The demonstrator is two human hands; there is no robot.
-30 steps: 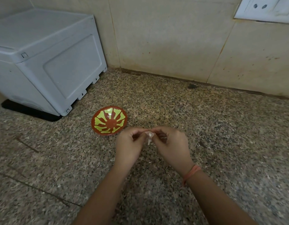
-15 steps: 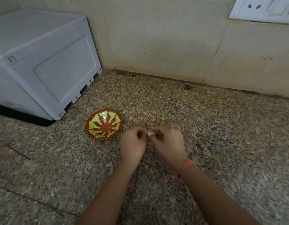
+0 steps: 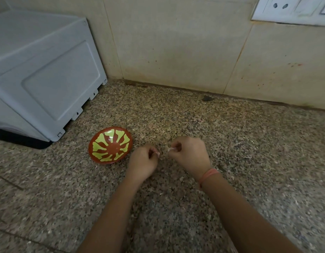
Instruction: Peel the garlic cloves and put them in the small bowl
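A small red-brown bowl point(image 3: 110, 146) with a yellow-green sunburst pattern stands on the granite counter point(image 3: 176, 115), and I see nothing inside it. Just right of the bowl my left hand point(image 3: 143, 162) has its fingers curled, pinching a small pinkish scrap of garlic skin point(image 3: 157, 153) at its fingertips. A short gap away, my right hand point(image 3: 190, 155) pinches a pale garlic clove point(image 3: 170, 149) between thumb and fingers. Most of the clove is hidden inside the hand. Both hands hover low over the counter.
A grey plastic appliance point(image 3: 44, 79) on a black base fills the left side, close behind the bowl. The tiled wall point(image 3: 176, 52) runs along the back, with a white socket plate point(image 3: 293, 10) at the top right. A small dark spot point(image 3: 207, 98) lies near the wall.
The hands, which were pressed together on the clove, have drawn apart. The left one came away with a bit of skin while the right kept the clove.
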